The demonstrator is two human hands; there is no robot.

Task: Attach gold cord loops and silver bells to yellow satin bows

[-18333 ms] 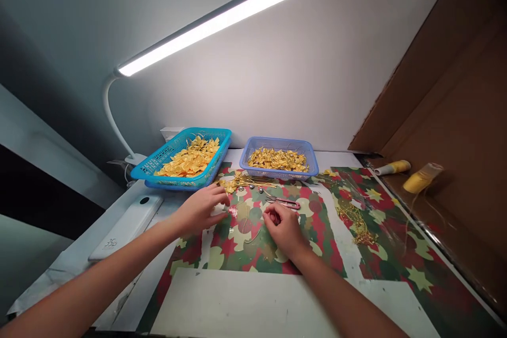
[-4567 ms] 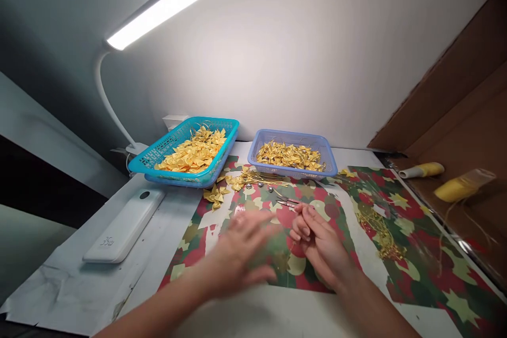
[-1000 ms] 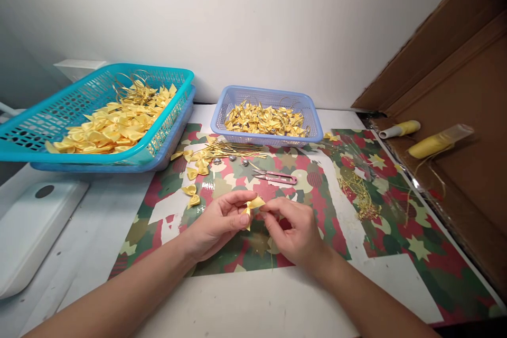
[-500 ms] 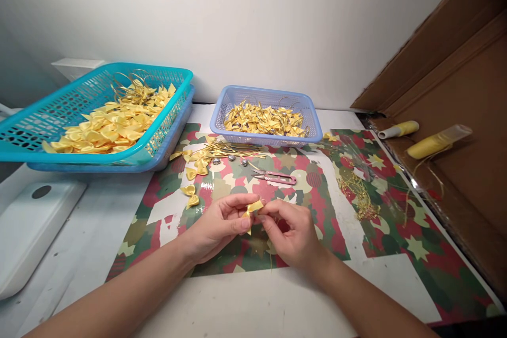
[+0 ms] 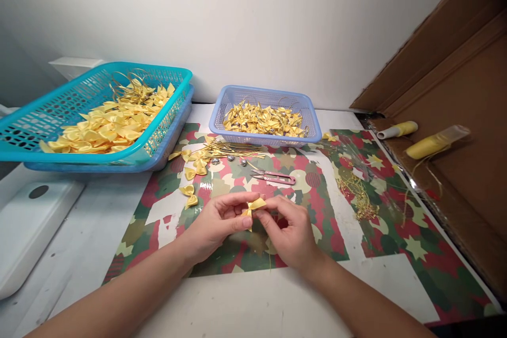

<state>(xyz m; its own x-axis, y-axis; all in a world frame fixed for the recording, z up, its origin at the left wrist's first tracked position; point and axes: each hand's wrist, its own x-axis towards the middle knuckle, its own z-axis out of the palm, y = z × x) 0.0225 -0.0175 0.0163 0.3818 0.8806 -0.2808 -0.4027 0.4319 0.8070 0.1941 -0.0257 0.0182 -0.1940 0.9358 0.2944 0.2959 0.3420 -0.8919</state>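
Observation:
Between my two hands, above the patterned mat, is a yellow ribbon bow [image 5: 253, 206]. My left hand [image 5: 222, 222] pinches its left side between thumb and fingers. My right hand [image 5: 291, 229] is closed at the bow's right side, thumb and forefinger on the ribbon; a thin thread hangs below this hand. Beyond them lies a pair of pink-handled thread snips [image 5: 275, 177], points to the left. Small silver bells [image 5: 231, 158] rest behind the snips. Loose yellow bows [image 5: 189, 196] lie to the left, near a bundle of gold cords [image 5: 233, 150].
A turquoise basket [image 5: 166, 116] heaped with yellow bows stands stacked on a blue one at left. At the back is a lilac basket [image 5: 222, 108] of bows with gold loops. Thread scraps [image 5: 358, 198] lie right, by yellow thread spools [image 5: 431, 142] on the cardboard side. A white device [image 5: 35, 227] sits left.
The bow has turned a little between my fingers, so its loops and knot show more. My right fingers have shifted slightly closer in along the ribbon. The view has moved marginally.

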